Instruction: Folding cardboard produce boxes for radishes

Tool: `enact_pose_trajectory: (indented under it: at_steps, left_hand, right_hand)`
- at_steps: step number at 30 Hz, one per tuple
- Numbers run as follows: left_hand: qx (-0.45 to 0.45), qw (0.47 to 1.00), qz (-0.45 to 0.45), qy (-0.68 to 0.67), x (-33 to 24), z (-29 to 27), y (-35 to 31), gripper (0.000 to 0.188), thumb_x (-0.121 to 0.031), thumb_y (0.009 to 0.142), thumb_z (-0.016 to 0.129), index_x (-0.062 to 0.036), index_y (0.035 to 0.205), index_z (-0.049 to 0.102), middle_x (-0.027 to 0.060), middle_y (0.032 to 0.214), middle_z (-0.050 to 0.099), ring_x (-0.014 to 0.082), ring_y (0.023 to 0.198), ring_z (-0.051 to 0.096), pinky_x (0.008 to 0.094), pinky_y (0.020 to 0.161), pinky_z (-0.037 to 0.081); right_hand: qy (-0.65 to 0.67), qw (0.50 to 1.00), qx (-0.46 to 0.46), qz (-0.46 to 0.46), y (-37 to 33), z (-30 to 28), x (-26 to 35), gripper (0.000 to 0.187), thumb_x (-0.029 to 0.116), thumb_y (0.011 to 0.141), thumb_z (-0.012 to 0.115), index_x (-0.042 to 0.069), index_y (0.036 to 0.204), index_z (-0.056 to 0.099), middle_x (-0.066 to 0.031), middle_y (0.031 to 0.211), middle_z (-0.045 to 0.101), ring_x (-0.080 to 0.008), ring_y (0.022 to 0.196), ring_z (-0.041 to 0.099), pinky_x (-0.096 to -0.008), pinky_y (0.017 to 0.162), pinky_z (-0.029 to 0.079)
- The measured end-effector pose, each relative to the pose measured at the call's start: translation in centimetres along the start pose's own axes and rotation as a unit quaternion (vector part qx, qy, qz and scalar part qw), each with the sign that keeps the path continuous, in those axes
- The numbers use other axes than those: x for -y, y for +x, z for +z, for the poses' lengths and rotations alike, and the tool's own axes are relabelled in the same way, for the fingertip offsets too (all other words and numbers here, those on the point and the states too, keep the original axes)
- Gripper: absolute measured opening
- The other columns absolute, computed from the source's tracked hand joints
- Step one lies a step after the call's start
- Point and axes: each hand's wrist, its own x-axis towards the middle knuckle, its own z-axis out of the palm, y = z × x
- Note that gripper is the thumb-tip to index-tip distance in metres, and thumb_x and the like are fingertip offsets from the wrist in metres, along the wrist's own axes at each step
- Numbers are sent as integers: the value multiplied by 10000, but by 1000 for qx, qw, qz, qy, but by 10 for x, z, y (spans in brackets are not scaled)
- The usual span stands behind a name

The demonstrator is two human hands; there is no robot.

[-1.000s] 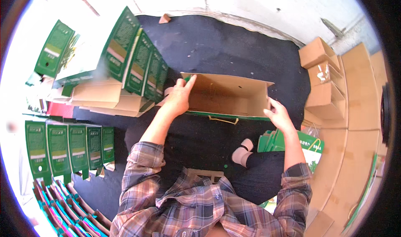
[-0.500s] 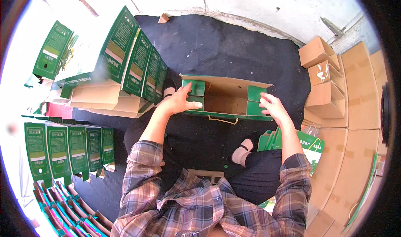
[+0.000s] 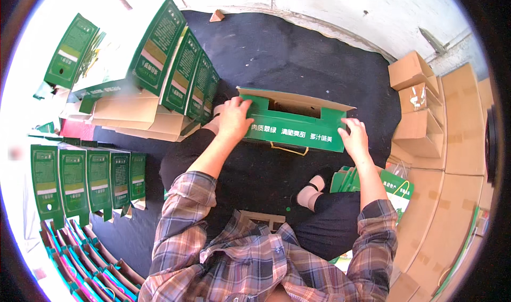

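A green cardboard gift carton (image 3: 298, 129) lies in front of me, its near flap, with white print and a notch, folded over the opening. Through the notch the brown inside shows in part. The far flap (image 3: 298, 98) still stands up along the back edge. A yellow cord handle (image 3: 289, 149) hangs at the near side. My left hand (image 3: 232, 118) grips the left end, fingers over the corner and thumb on the flap. At the right end, my right hand (image 3: 355, 137) holds the flap's edge between bent fingers and thumb.
Folded-up green cartons (image 3: 181, 81) stand at the left, with another row (image 3: 88, 182) nearer me. Teal-and-pink carton pieces (image 3: 88, 265) lie lower left. Brown boxes (image 3: 418, 134) line the right side. Flat green bags or cartons (image 3: 391, 187) lie beside my right knee, on black cloth (image 3: 319, 52).
The carton's near flap has come over the opening, covering the small green end flaps. My left hand has moved up to the carton's left corner; the right hand stays at its right end.
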Motion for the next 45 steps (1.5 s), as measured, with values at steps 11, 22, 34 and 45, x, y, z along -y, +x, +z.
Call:
enact_pose_trajectory:
  at_steps: [11, 22, 34, 45]
  left_hand:
    - [78, 976, 137, 150, -27, 10, -23, 853, -383, 560, 808, -126, 1288, 447, 94, 1216, 458, 296, 1146, 426, 499, 912, 390]
    - [97, 975, 129, 155, -28, 14, -25, 559, -144, 658, 703, -118, 1183, 512, 68, 1049, 517, 263, 1055, 481, 541, 888, 377]
    - [117, 955, 253, 100, -42, 22, -22, 748, -308, 593, 778, -49, 1227, 477, 65, 1056, 529, 235, 1017, 505, 387, 828, 405]
    - [149, 976, 7, -162, -54, 18, -18, 768, -414, 611, 743, 8, 1194, 477, 180, 1141, 500, 324, 1134, 451, 431, 927, 387]
  right_hand:
    - [-132, 983, 101, -83, -31, 7, 30, 903, 116, 502, 835, 115, 1305, 420, -111, 1277, 436, -306, 1198, 399, -428, 920, 410]
    - [-130, 982, 99, -90, -29, 14, 28, 766, 58, 526, 790, 67, 1224, 474, -123, 1170, 487, -305, 1107, 447, -419, 885, 424]
    - [-165, 974, 153, -41, -28, 16, 22, 927, 106, 608, 785, 44, 1386, 286, -130, 1382, 374, -302, 1293, 319, -438, 1002, 340]
    - [79, 996, -13, -37, -22, -46, 10, 495, 46, 747, 607, 18, 1232, 508, -151, 1275, 485, -305, 1195, 427, -388, 1040, 317]
